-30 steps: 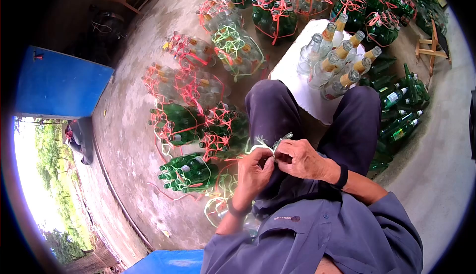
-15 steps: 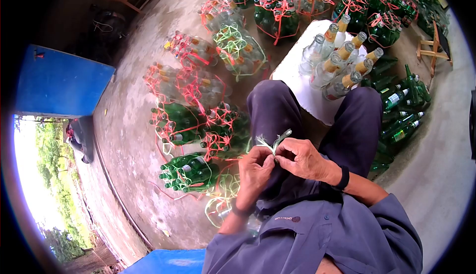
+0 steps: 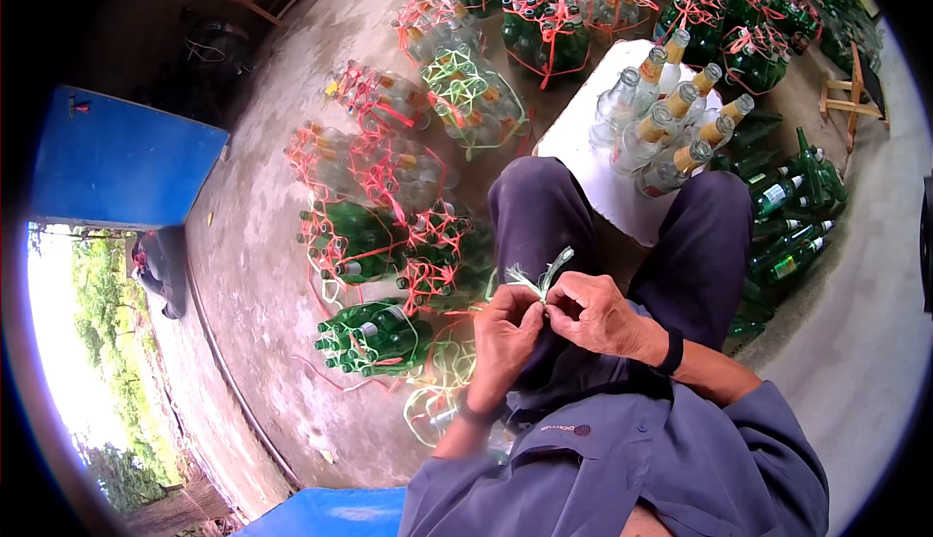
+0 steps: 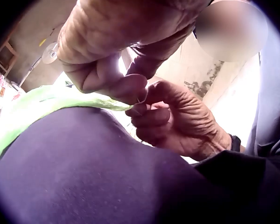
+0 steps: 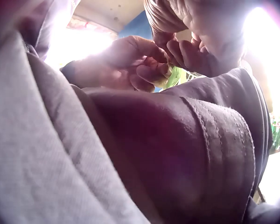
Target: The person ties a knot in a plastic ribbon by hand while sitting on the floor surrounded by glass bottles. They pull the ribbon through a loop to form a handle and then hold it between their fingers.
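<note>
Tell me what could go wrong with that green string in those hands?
The green string is thin and frayed, pinched between left hand and right hand; it might slip or split further. The loose bottles stand close to the knees on the white block, so a leg bump could topple them.

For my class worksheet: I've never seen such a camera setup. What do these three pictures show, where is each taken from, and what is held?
No machine here: a seated person works with bare hands. The wide round picture comes from a head camera looking down; the two close ones come from wrist cameras. The left hand and right hand meet over the lap, fingers pinching a pale green strip. Ahead, clear bottles stand on a white slab. Tied bundles of green bottles lie on the concrete floor.
</note>
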Demonstrator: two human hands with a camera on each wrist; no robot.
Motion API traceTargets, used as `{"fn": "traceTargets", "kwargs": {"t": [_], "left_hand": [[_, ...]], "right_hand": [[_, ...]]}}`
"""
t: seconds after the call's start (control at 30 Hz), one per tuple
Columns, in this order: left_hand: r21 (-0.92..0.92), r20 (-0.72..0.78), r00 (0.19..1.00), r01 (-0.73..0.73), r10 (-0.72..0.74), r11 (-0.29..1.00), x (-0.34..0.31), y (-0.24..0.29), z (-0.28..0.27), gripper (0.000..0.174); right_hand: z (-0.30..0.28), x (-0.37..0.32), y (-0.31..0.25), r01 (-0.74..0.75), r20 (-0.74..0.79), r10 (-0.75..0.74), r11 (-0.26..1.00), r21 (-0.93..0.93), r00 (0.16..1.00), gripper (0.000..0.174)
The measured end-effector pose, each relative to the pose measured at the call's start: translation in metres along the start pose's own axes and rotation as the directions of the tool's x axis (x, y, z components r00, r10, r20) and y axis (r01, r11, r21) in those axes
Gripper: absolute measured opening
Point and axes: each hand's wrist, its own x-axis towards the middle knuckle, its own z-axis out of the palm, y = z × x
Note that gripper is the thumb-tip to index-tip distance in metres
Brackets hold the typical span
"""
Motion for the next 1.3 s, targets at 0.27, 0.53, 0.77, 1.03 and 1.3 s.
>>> {"fn": "traceTargets", "kwargs": {"t": [0.27, 0.53, 0.77, 1.03, 1.3], "left_hand": [[0.151, -0.010, 0.996, -0.087, 0.090, 0.985, 0.000, -0.004, -0.001, 0.009], [0.210, 0.036, 0.998, -0.064, 0.058, 0.976, 0.002, 0.000, -0.004, 0.010], [0.099, 0.024, 0.999, 0.023, -0.026, 0.995, 0.001, -0.002, -0.002, 0.006], [-0.240, 0.118, 0.978, 0.194, -0.170, 0.951, 0.003, -0.006, -0.008, 0.008], [-0.166, 0.042, 0.989, 0.145, -0.139, 0.975, -0.003, 0.010, -0.005, 0.006]], "right_hand": [[0.000, 0.000, 0.001, 0.042, 0.003, -0.042, 0.999, -0.027, 0.999, 0.021], [-0.002, 0.003, -0.002, 0.106, 0.052, -0.106, 0.994, 0.004, 0.993, 0.024], [-0.001, 0.000, 0.000, 0.098, 0.059, -0.099, 0.995, 0.020, 0.993, 0.024], [-0.003, -0.003, 0.004, -0.098, 0.091, 0.086, 0.987, 0.126, 0.992, 0.014], [-0.008, 0.003, -0.001, -0.012, 0.038, 0.009, 0.996, 0.093, 0.999, 0.017]]}}
